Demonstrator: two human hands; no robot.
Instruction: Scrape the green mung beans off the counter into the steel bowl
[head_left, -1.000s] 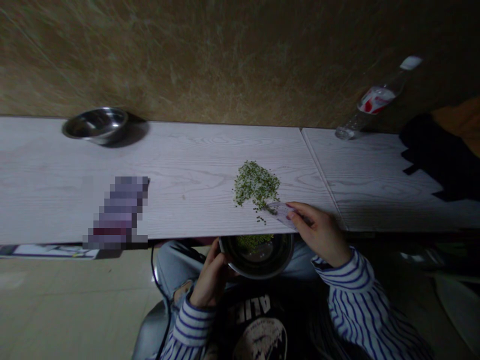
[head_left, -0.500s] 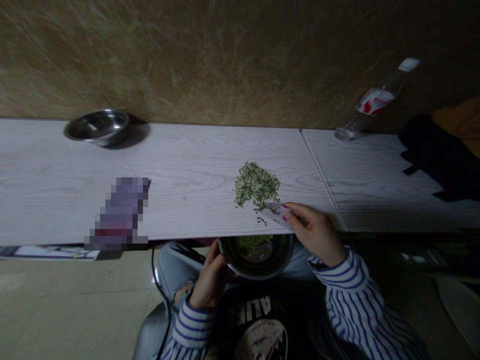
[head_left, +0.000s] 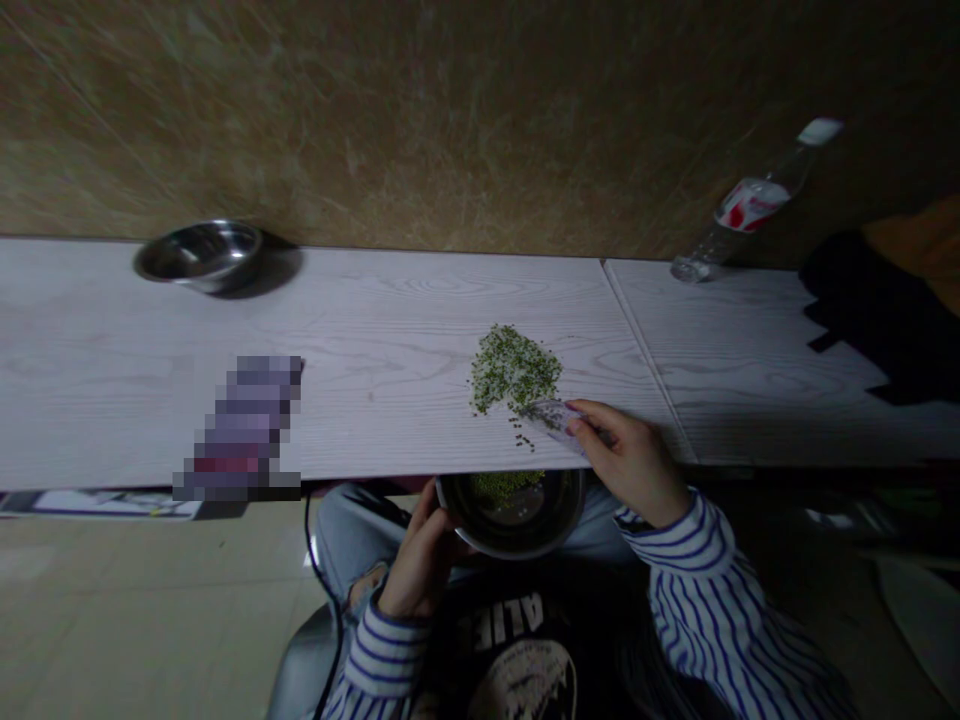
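Pinching clear scraper (head_left: 553, 420) in right hand (head_left: 637, 462), edged slightly left over the past second; now at near side of grain pile (head_left: 516, 370) on worktop (head_left: 375, 330), apparently better placed. Gripping metal bowl (head_left: 553, 512) of green grains (head_left: 501, 487) below edge in left hand (head_left: 420, 560).

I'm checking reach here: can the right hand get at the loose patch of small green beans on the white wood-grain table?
Likely yes: the right hand holds a thin, translucent plastic piece at the near edge of the small green beans, with nothing visible in between.
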